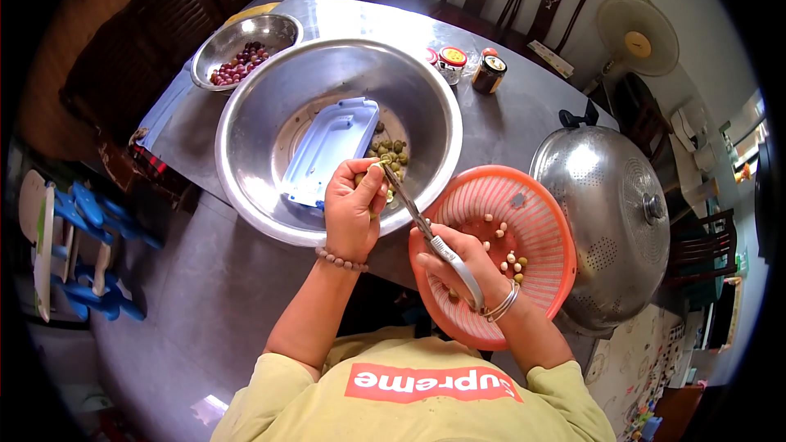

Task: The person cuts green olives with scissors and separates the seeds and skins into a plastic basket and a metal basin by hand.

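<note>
Over the near rim of the large steel basin [254, 188], my left hand [354, 205] pinches a small green fruit. My right hand [468, 266] is wrapped round the handles of metal scissors [407, 200], whose tips touch the fruit at my left fingertips. In the basin, a light blue plastic tray [332, 151] lies tilted beside several green-brown fruits [391, 151]. The orange basket [553, 237], below and beside my right hand, holds several whitish pieces [512, 259] and a few green-brown ones.
A smaller steel bowl [282, 29] of red grapes [239, 65] stands at the back left. Small jars [490, 74] are behind the basin. A large perforated steel lid [606, 213] sits right of the basket. Chairs and a fan [637, 37] surround the table.
</note>
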A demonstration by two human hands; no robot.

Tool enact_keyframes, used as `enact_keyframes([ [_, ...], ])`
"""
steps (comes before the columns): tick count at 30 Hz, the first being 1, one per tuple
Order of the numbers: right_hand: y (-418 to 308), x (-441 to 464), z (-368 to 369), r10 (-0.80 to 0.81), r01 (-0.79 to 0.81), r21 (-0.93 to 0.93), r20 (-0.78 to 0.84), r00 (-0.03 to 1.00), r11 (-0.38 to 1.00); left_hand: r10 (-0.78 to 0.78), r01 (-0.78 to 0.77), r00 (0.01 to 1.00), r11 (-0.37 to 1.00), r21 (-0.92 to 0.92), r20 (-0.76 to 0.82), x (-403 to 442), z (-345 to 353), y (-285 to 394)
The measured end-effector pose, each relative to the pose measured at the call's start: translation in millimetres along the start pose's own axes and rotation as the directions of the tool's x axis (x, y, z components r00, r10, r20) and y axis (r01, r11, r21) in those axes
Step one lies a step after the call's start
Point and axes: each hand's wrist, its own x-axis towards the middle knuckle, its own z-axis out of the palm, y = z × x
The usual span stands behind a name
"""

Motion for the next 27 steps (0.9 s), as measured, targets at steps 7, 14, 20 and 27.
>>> enact_keyframes([
  [7,-14,2,-6,0.059,-0.058,-0.115,0.003,0.998,0.992,-0.042,0.039,0.999,0.996,-0.084,-0.027,2,2,2],
  [14,3,8,-10,-0.286,0.186,-0.596,-0.076,0.955,0.781,-0.032,0.026,0.998,0.995,-0.101,-0.063,1,2,1],
  [20,5,7,-10,-0.267,0.149,-0.633,-0.095,0.959,0.760,-0.049,0.049,0.999,0.998,-0.047,0.002,1,0,1],
  [27,2,6,-8,-0.187,0.116,-0.499,-0.095,0.978,0.859,-0.105,0.107,0.994,0.991,-0.080,0.032,2,-1,2],
])
